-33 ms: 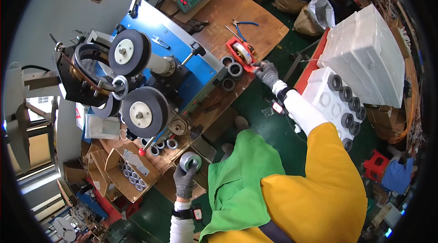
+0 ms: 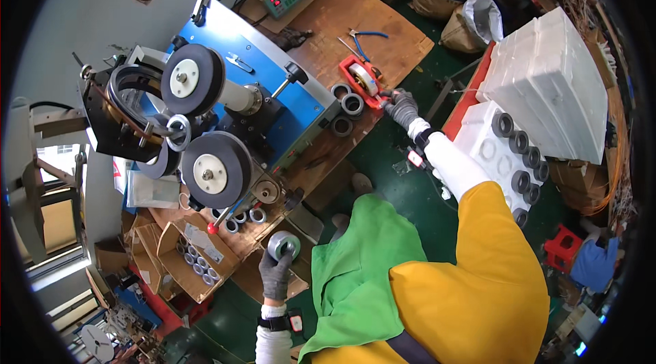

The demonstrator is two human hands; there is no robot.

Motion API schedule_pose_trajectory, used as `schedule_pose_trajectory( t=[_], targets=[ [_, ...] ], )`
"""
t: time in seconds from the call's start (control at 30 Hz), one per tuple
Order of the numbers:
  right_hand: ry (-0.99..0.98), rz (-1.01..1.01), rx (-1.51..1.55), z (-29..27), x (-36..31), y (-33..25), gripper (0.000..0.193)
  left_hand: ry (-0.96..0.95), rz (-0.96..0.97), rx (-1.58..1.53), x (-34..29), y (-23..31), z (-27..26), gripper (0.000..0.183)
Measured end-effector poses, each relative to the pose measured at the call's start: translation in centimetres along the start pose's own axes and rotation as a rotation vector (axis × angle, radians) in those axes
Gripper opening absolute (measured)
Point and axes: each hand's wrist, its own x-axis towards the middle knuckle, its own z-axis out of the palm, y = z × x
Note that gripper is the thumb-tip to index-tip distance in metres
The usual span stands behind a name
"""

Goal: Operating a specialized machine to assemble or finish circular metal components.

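Observation:
In my gloved left hand (image 2: 275, 275) is a grey ring (image 2: 283, 246), held with the fingers wrapped round it and its hole facing up, just off the near edge of the bench. My gloved right hand (image 2: 403, 108) is stretched out to the near end of a red tape dispenser (image 2: 359, 82) with a pale roll in it. Its fingers are closed at the dispenser's tip; whatever they pinch is too small to make out. Several dark rings (image 2: 352, 104) stand beside the dispenser, some stacked.
A blue winding machine (image 2: 266, 77) with black wheels (image 2: 212, 171) fills the bench's left side; a ring (image 2: 179, 133) hangs on it. Blue-handled pliers (image 2: 367, 36) lie behind the dispenser. Grey rings sit in a cardboard box (image 2: 215, 251). At right, a foam tray (image 2: 478, 125) carries dark rings.
My right hand has shifted very slightly to the right at the dispenser's end. My left hand still holds the ring in nearly the same place.

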Motion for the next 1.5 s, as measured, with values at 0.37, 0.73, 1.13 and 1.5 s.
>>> schedule_pose_trajectory(
  t=[0.37,0.73,1.13,1.5],
  targets=[
    [-0.033,0.281,0.110,3.5,4.2,1.1,0.036,0.125,-0.112,0.008,-0.2,-0.9,-0.2,0.033],
    [-0.126,0.390,0.189,2.2,0.7,2.6,0.034,0.020,-0.080,-0.060,1.1,-1.1,1.3,0.036],
    [-0.008,0.402,0.309,4.2,1.6,3.4,0.058,0.035,-0.099,-0.069,0.8,-2.4,1.2,0.036],
    [0.030,0.472,-0.242,2.0,-1.6,5.1,0.044,-0.014,-0.076,-0.079,0.4,-3.5,0.9,0.038]
  ],
)
